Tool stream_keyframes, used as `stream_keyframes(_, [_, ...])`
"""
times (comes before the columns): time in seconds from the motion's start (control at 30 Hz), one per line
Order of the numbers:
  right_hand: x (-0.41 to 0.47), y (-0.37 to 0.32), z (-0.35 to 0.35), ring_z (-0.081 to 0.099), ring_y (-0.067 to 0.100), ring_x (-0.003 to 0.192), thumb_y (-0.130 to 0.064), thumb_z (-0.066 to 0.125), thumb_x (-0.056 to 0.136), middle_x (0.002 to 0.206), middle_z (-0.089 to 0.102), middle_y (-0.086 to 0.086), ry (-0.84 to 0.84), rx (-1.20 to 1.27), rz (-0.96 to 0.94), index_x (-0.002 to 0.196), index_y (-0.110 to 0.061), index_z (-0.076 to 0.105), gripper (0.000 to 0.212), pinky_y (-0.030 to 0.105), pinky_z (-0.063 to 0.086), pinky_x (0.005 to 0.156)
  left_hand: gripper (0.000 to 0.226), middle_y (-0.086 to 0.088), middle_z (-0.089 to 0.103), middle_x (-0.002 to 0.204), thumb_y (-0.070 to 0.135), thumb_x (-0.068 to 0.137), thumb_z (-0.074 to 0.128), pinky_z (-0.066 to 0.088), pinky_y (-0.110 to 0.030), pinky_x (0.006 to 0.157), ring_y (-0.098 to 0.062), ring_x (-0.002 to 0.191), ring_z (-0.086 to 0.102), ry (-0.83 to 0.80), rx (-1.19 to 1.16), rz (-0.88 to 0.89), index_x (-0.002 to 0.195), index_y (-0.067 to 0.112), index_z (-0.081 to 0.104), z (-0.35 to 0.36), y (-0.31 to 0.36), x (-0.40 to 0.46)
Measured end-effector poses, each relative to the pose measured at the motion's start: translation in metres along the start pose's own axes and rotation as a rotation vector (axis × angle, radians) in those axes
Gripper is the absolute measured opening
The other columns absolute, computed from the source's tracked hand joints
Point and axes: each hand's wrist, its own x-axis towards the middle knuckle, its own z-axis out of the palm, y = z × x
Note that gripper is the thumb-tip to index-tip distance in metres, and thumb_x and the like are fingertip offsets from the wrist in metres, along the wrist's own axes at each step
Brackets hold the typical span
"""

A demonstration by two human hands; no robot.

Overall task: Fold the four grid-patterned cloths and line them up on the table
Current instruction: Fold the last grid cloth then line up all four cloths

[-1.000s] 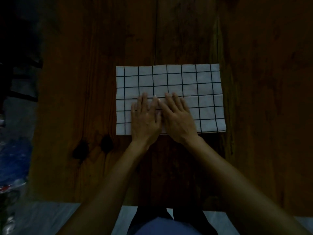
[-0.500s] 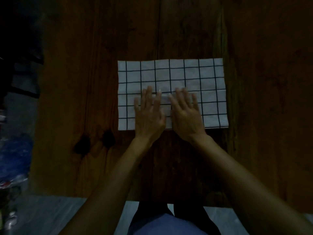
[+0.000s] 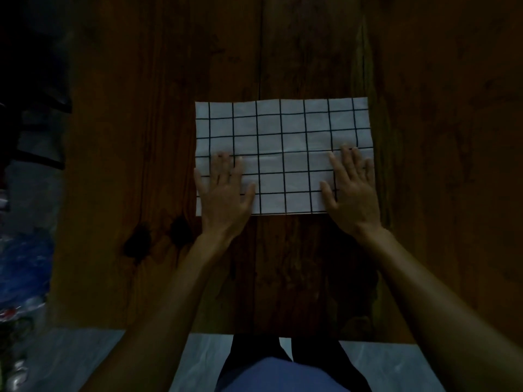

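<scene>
One white cloth with a black grid [image 3: 283,142] lies flat as a wide rectangle in the middle of the dark wooden table [image 3: 283,264]. My left hand [image 3: 225,190] presses flat on the cloth's near left corner, fingers spread. My right hand [image 3: 352,188] presses flat on its near right corner, fingers spread too. Neither hand holds anything. Only this one cloth is in view.
Two dark knots [image 3: 158,239] mark the wood just left of the cloth's near edge. The table's near edge [image 3: 169,331] runs above a pale floor. Dim clutter and something blue [image 3: 22,264] lie off the table at the left.
Both hands lay side by side on the middle of the cloth's near half; they have slid apart, left hand leftward and right hand rightward, to the near corners. The cloth stays flat.
</scene>
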Motion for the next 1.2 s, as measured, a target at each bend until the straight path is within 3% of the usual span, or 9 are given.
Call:
stream_keyframes(0.1, [-0.011, -0.013, 0.001, 0.014, 0.030, 0.146, -0.037, 0.038, 0.096, 0.155, 0.023, 0.019, 0.072, 0.051, -0.158, 0.141, -0.008, 0.041, 0.054, 0.043, 0.007, 0.120, 0.038, -0.010, 0.049, 0.140, 0.034, 0.091, 0.047, 0.002, -0.050, 0.116, -0.027, 0.140, 0.029, 0.155, -0.056, 0.144, 0.123, 0.014, 0.057, -0.005, 0.015, -0.008])
stream_keyframes(0.17, [-0.018, -0.026, 0.002, 0.019, 0.030, 0.145, -0.037, 0.045, 0.093, 0.152, 0.030, 0.019, 0.072, 0.114, -0.220, 0.134, -0.010, 0.050, 0.048, 0.044, 0.015, 0.119, 0.026, -0.008, 0.060, 0.121, 0.032, 0.088, 0.054, 0.015, -0.050, 0.113, -0.026, 0.130, 0.041, 0.151, -0.098, 0.242, 0.104, 0.015, 0.064, -0.005, 0.022, -0.017])
stream_keyframes(0.33, [-0.039, -0.041, 0.004, 0.021, 0.030, 0.144, -0.036, 0.048, 0.088, 0.150, 0.035, 0.016, -0.009, 0.178, -0.220, 0.127, -0.017, 0.056, 0.044, 0.045, 0.017, 0.117, 0.030, -0.007, 0.059, 0.114, 0.040, 0.082, 0.056, 0.023, -0.044, 0.109, -0.026, 0.123, 0.043, 0.040, -0.062, 0.340, 0.101, 0.018, 0.065, -0.006, 0.025, -0.037])
stream_keyframes(0.5, [-0.051, -0.043, 0.007, 0.014, 0.030, 0.146, -0.036, 0.047, 0.087, 0.154, 0.029, 0.014, -0.073, 0.170, -0.161, 0.130, -0.020, 0.054, 0.046, 0.043, 0.007, 0.118, 0.026, -0.013, 0.065, 0.106, 0.030, 0.090, 0.050, 0.028, -0.043, 0.103, -0.030, 0.113, 0.051, 0.087, 0.003, 0.392, 0.095, 0.014, 0.069, -0.003, 0.026, -0.037])
stream_keyframes(0.7, [-0.052, -0.053, 0.011, 0.019, 0.031, 0.145, -0.036, 0.053, 0.087, 0.152, 0.033, 0.014, -0.064, 0.148, -0.154, 0.127, -0.021, 0.055, 0.043, 0.047, 0.010, 0.118, 0.026, -0.012, 0.065, 0.097, 0.023, 0.091, 0.046, 0.029, -0.039, 0.102, -0.028, 0.100, 0.058, 0.091, -0.014, 0.394, 0.094, 0.007, 0.066, -0.004, 0.031, -0.036])
stream_keyframes(0.8, [-0.051, -0.062, 0.011, 0.033, 0.033, 0.138, -0.029, 0.058, 0.088, 0.142, 0.047, 0.014, 0.006, 0.149, -0.111, 0.120, -0.019, 0.059, 0.033, 0.048, 0.021, 0.115, 0.023, -0.011, 0.066, 0.092, 0.022, 0.090, 0.047, 0.030, -0.036, 0.100, -0.026, 0.093, 0.060, 0.129, -0.072, 0.362, 0.093, 0.007, 0.065, -0.010, 0.036, -0.036])
stream_keyframes(0.9, [-0.045, -0.069, 0.003, 0.056, 0.031, 0.114, -0.020, 0.057, 0.089, 0.114, 0.064, 0.011, 0.115, 0.196, -0.077, 0.107, -0.014, 0.066, 0.021, 0.043, 0.038, 0.099, 0.021, -0.010, 0.067, 0.095, 0.024, 0.089, 0.052, 0.036, -0.039, 0.099, -0.024, 0.093, 0.061, 0.146, -0.103, 0.369, 0.097, 0.009, 0.064, -0.016, 0.041, -0.039])
stream_keyframes(1.0, [-0.038, -0.072, -0.010, 0.062, 0.025, 0.097, -0.021, 0.048, 0.091, 0.100, 0.068, 0.008, 0.165, 0.255, -0.063, 0.101, -0.012, 0.067, 0.023, 0.037, 0.043, 0.088, 0.032, -0.012, 0.066, 0.104, 0.028, 0.084, 0.066, 0.043, -0.042, 0.091, -0.028, 0.098, 0.060, 0.102, -0.102, 0.327, 0.110, 0.008, 0.062, -0.018, 0.042, -0.043])
stream_keyframes(1.2, [-0.037, -0.075, -0.023, 0.064, 0.023, 0.085, -0.015, 0.061, 0.088, 0.094, 0.070, 0.006, 0.180, 0.201, -0.105, 0.098, -0.013, 0.069, 0.013, 0.033, 0.043, 0.080, 0.014, -0.012, 0.067, 0.084, 0.012, 0.088, 0.055, 0.050, -0.030, 0.059, -0.024, 0.069, 0.064, 0.230, -0.163, 0.297, 0.093, 0.004, 0.065, -0.028, 0.050, -0.045])
